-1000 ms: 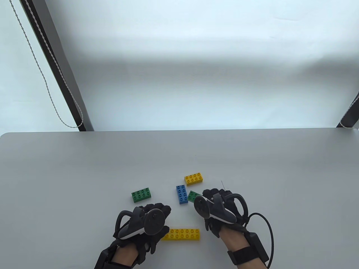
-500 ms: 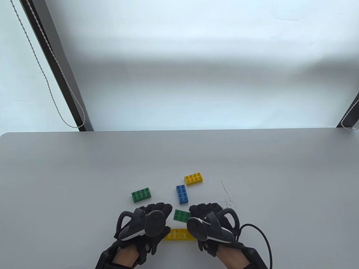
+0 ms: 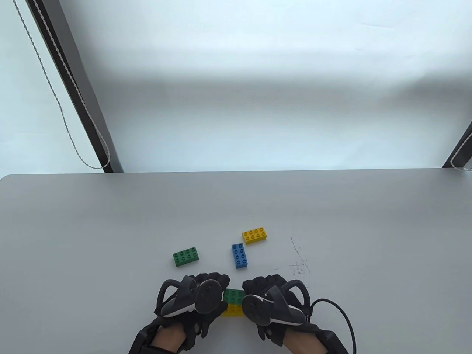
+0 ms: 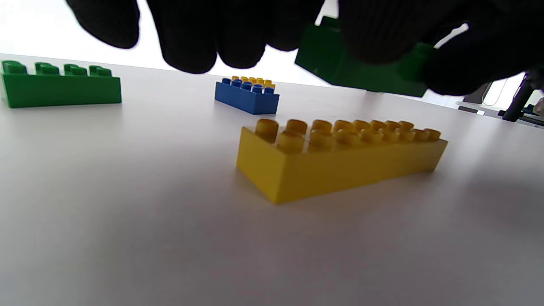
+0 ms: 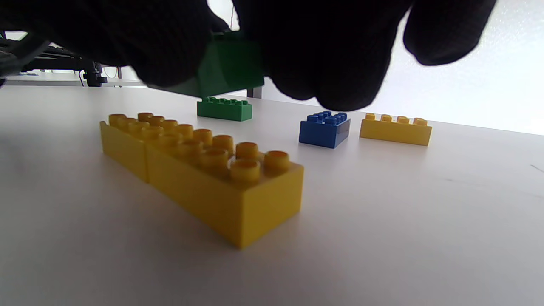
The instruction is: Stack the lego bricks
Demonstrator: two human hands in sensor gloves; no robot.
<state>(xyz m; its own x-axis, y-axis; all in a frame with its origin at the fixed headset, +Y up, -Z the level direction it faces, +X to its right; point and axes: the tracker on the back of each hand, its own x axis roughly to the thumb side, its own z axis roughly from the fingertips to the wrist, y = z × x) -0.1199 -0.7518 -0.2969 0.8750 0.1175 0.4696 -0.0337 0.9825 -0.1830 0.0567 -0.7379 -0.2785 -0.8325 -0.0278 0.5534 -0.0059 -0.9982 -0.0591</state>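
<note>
Placing: right hand (image 3: 271,304) pinches green brick (image 3: 233,295) above long yellow row (image 5: 199,170); left hand (image 3: 191,298), fingers loosely curled, beside it; next, align studs, press down

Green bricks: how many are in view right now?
2. One green brick lies on the table's left; the other green brick is held in the right hand, above the long yellow bricks.
</note>
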